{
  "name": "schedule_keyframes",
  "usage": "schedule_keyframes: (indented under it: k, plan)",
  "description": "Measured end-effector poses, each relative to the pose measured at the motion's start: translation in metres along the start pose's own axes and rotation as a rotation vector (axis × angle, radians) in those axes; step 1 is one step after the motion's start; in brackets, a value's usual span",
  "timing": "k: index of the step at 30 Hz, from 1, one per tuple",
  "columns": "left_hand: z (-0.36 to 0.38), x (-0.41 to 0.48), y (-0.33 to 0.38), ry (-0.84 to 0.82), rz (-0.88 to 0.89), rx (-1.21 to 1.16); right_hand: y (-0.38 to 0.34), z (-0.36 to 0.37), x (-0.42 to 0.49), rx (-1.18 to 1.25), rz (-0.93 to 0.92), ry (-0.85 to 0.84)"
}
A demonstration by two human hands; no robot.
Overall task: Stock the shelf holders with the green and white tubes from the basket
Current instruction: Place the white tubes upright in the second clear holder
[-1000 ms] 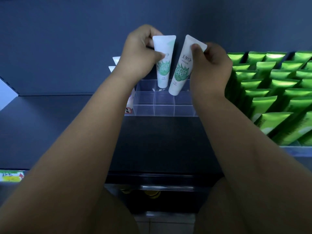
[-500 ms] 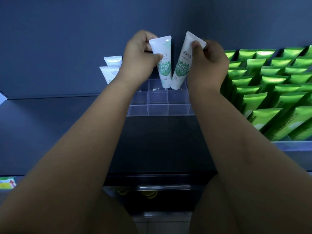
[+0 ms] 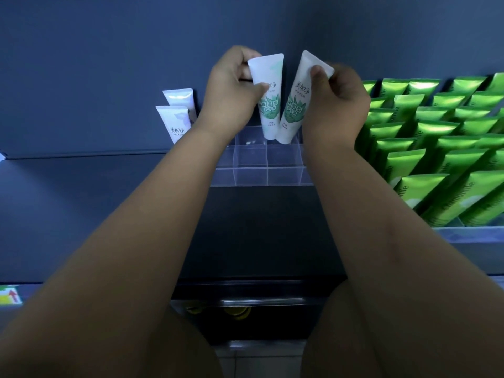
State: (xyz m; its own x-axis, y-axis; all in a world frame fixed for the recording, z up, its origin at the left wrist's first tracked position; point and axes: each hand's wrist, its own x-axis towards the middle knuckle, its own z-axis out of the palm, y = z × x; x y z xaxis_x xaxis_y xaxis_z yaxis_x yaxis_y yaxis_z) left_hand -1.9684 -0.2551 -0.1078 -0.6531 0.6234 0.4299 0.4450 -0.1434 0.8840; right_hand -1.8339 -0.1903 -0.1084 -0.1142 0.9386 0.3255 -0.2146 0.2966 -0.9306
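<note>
Tubes (image 3: 268,113) nearer together now; one per grip, left hand (image 3: 231,96), right hand (image 3: 338,105); dark shelf (image 3: 259,227).

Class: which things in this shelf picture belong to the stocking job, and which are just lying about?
In the job:
left hand, gripping one green and white plastic tube
right hand, pinching a second green and white tube
clear plastic divided holder

Just there:
shiny bright green tubes in rows
two white tubes with pale bluish print
yellow label with red arrow

Two white tubes, green leaf print, cap ends down. The left tube (image 3: 268,105) stands near upright; the right tube (image 3: 296,105) leans toward 1 o'clock. Their lower ends meet at the 12 o'clock row of the clear compartment holder (image 3: 261,173).
</note>
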Motion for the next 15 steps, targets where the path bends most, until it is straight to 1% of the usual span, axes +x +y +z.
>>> schedule_keyframes:
  k: [4,8,13,15]
  plan:
    - [0.002,0.006,-0.005,0.0,-0.017,-0.001,0.001,-0.001,-0.001,-0.015,0.01,-0.005]
    - [0.01,0.004,-0.016,-0.091,-0.044,0.056,0.004,0.0,-0.002,-0.019,0.014,-0.038]
    - [0.019,0.009,-0.023,-0.182,-0.037,0.25,0.006,0.001,0.0,0.003,0.033,-0.121]
    - [0.019,0.014,-0.023,-0.198,-0.031,0.27,0.005,-0.001,0.001,0.005,0.038,-0.142]
